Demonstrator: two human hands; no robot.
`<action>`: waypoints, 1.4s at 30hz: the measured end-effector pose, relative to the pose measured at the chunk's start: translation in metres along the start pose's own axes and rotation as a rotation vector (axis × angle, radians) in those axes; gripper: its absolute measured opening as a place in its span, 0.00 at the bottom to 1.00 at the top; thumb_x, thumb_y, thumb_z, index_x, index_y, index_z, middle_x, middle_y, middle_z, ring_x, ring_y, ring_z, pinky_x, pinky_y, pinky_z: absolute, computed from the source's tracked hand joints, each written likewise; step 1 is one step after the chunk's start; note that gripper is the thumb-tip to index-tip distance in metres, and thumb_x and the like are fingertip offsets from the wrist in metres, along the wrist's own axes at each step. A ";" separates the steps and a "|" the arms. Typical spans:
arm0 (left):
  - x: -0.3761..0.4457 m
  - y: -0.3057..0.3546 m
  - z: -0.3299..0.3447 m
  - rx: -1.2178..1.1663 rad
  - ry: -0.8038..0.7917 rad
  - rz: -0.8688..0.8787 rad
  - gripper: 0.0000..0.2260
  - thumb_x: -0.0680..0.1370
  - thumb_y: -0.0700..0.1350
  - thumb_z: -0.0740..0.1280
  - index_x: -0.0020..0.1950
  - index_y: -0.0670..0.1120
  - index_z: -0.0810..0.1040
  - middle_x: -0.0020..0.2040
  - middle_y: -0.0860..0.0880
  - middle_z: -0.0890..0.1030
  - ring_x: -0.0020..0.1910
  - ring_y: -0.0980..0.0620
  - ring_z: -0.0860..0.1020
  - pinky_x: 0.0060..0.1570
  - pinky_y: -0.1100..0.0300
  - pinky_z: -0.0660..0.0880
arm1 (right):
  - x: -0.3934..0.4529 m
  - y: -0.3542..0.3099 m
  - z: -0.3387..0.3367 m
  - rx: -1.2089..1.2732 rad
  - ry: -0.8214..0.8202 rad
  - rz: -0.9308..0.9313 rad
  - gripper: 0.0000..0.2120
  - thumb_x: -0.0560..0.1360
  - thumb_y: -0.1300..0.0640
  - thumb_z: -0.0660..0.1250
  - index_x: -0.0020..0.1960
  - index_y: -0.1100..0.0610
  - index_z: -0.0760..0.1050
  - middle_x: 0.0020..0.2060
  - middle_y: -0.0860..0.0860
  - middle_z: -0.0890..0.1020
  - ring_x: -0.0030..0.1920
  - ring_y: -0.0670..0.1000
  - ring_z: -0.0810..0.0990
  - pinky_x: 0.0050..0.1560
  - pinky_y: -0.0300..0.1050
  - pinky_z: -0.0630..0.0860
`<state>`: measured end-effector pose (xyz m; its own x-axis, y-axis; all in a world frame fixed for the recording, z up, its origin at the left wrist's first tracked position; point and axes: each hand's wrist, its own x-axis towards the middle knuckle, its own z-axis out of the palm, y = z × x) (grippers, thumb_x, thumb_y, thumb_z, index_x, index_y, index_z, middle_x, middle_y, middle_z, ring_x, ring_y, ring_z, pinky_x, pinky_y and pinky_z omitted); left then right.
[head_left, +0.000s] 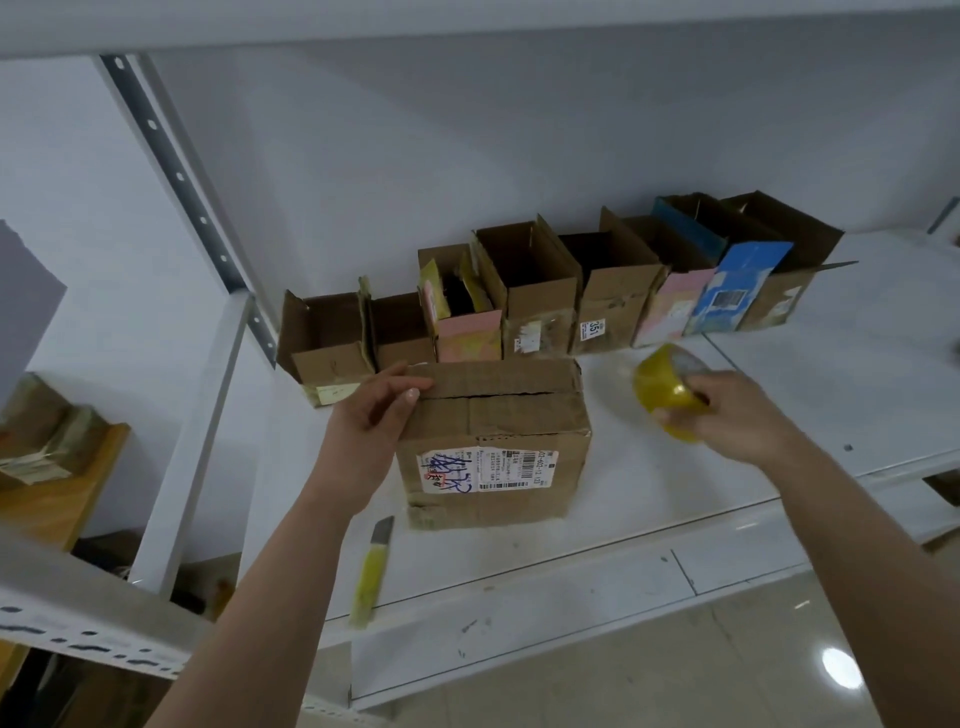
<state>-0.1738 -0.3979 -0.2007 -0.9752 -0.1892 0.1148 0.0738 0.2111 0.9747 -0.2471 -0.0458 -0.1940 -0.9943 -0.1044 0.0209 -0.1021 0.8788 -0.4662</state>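
A closed cardboard box (498, 441) with a shipping label on its front stands on the white shelf (649, 499). My left hand (371, 410) rests on the box's top left corner, fingers laid over the closed flaps, thumb along the seam. My right hand (737, 415) grips a roll of yellowish packing tape (667, 387), held in the air to the right of the box and slightly above the shelf. A yellow utility knife (371, 571) with its blade out lies on the shelf near the front edge, below my left forearm.
A row of several open cardboard boxes (545, 291) lines the back of the shelf against the wall, some pink or blue. A perforated metal upright (182, 182) stands at the left. Stacked flattened cardboard (47, 441) sits on a lower shelf at far left.
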 end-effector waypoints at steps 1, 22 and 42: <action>0.002 0.001 0.002 0.024 0.005 -0.012 0.09 0.81 0.42 0.64 0.50 0.53 0.82 0.66 0.52 0.74 0.66 0.54 0.72 0.64 0.47 0.73 | -0.002 -0.011 -0.015 0.162 0.010 -0.045 0.10 0.73 0.53 0.73 0.44 0.60 0.80 0.41 0.57 0.82 0.46 0.59 0.80 0.48 0.51 0.74; 0.012 0.112 0.016 0.245 0.082 0.434 0.15 0.76 0.49 0.71 0.31 0.49 0.74 0.24 0.57 0.70 0.25 0.59 0.66 0.28 0.61 0.66 | -0.019 -0.175 -0.055 0.396 -0.252 -0.584 0.12 0.70 0.45 0.72 0.44 0.53 0.80 0.35 0.46 0.83 0.37 0.46 0.83 0.35 0.41 0.78; 0.024 0.034 0.021 -0.015 0.156 -0.002 0.15 0.79 0.50 0.68 0.38 0.40 0.77 0.32 0.44 0.77 0.34 0.45 0.76 0.39 0.48 0.76 | 0.010 -0.168 -0.038 0.529 -0.431 -0.250 0.22 0.63 0.38 0.68 0.48 0.52 0.82 0.46 0.53 0.84 0.51 0.55 0.82 0.56 0.52 0.77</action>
<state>-0.1990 -0.3748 -0.1684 -0.9311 -0.3367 0.1401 0.0761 0.1963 0.9776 -0.2413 -0.1767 -0.0815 -0.8316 -0.5428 -0.1173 -0.1878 0.4736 -0.8605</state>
